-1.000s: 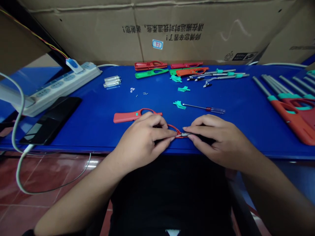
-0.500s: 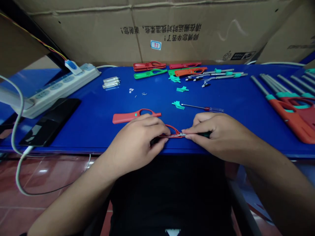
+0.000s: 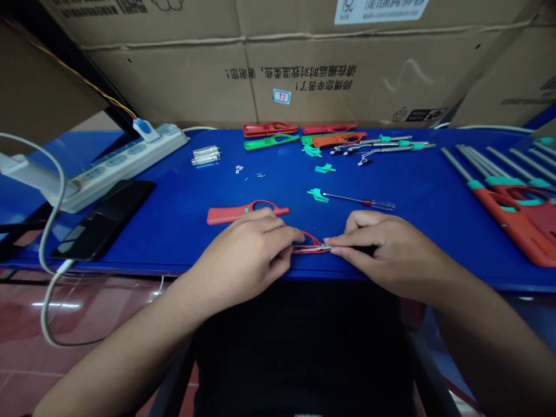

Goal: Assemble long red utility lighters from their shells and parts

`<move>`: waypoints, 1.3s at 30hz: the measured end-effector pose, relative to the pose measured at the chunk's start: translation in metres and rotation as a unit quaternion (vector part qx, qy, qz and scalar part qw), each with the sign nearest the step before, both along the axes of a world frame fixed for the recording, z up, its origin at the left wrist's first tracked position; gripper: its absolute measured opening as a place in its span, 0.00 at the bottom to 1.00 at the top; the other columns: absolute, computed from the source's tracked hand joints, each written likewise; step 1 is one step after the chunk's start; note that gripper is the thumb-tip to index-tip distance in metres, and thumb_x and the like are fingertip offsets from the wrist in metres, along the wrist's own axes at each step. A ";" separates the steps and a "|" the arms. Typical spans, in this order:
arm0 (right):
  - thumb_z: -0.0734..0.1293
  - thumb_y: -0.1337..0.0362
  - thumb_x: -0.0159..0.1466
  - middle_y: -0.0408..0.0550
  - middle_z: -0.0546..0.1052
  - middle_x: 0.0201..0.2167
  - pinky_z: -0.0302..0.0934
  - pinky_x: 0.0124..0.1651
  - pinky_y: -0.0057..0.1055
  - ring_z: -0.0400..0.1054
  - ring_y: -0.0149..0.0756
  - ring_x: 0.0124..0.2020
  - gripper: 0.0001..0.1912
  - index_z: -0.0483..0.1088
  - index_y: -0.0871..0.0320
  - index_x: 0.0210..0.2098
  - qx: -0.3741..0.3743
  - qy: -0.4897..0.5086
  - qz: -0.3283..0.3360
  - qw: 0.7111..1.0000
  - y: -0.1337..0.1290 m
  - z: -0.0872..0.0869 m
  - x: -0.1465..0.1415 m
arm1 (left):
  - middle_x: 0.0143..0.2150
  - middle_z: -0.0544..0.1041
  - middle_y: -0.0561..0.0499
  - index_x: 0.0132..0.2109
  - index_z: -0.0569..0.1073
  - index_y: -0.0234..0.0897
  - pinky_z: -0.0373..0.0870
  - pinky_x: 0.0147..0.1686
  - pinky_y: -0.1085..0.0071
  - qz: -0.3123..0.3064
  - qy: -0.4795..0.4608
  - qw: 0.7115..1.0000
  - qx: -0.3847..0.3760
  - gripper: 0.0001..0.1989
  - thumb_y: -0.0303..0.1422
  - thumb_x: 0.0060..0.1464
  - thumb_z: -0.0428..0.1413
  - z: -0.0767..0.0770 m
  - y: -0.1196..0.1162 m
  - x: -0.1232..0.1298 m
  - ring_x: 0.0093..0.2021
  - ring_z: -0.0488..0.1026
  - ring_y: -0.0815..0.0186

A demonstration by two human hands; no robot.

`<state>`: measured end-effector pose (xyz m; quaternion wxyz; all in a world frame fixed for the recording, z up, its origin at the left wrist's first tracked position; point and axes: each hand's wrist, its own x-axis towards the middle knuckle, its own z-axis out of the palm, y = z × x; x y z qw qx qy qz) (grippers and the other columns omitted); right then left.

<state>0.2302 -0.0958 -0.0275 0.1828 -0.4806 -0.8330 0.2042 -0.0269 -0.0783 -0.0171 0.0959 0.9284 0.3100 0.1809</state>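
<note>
Near the table's front edge, my left hand (image 3: 254, 249) is closed around a red lighter casing half (image 3: 310, 236), covering its handle end. White wires run along the open inside of the casing. At its narrow right end, my right hand (image 3: 373, 246) pinches a small silvery metal piece (image 3: 325, 247) between thumb and fingertips. Something dark shows under the right palm; I cannot make out what. Just behind the left hand lies another red casing half (image 3: 230, 214) with an oval finger loop. A screwdriver (image 3: 377, 204) with a clear and red handle rests beyond my right hand, its tip by a teal plastic piece (image 3: 318, 195).
Red, green and orange casing halves (image 3: 271, 142) lie at the back, beside metal tubes with wires (image 3: 399, 148). Clear fuel tanks (image 3: 205, 154), a power strip (image 3: 130, 159) and a phone (image 3: 104, 220) are leftward. Several lighters (image 3: 504, 208) fill the right side. A cardboard wall (image 3: 295, 58) stands behind.
The camera view has tilted up a little, so the scene sits lower in the picture. Both hands keep their hold on the casing and metal piece, with only slight finger movement.
</note>
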 end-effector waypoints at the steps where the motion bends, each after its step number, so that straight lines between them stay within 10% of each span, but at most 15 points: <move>1: 0.65 0.62 0.69 0.44 0.73 0.30 0.60 0.34 0.31 0.67 0.31 0.31 0.12 0.82 0.47 0.45 0.000 0.002 -0.004 1.000 0.000 0.000 0.000 | 0.38 0.78 0.50 0.46 0.78 0.37 0.70 0.49 0.59 -0.005 0.001 1.000 0.002 0.09 0.27 0.63 0.53 0.000 0.000 0.000 0.39 0.73 0.62; 23: 0.63 0.70 0.67 0.48 0.74 0.50 0.63 0.54 0.39 0.68 0.38 0.50 0.13 0.73 0.52 0.49 0.087 0.032 0.045 0.995 -0.012 -0.011 -0.013 | 0.36 0.73 0.49 0.46 0.80 0.39 0.67 0.46 0.60 -0.007 0.012 0.998 -0.063 0.13 0.24 0.61 0.53 0.000 -0.002 0.001 0.41 0.67 0.61; 39: 0.61 0.69 0.70 0.49 0.78 0.43 0.64 0.44 0.38 0.70 0.40 0.43 0.11 0.76 0.58 0.42 0.177 -0.091 0.073 0.977 -0.018 -0.009 -0.028 | 0.38 0.76 0.50 0.45 0.79 0.38 0.68 0.49 0.61 -0.014 -0.027 0.997 -0.077 0.11 0.24 0.63 0.52 -0.002 -0.005 -0.004 0.41 0.72 0.63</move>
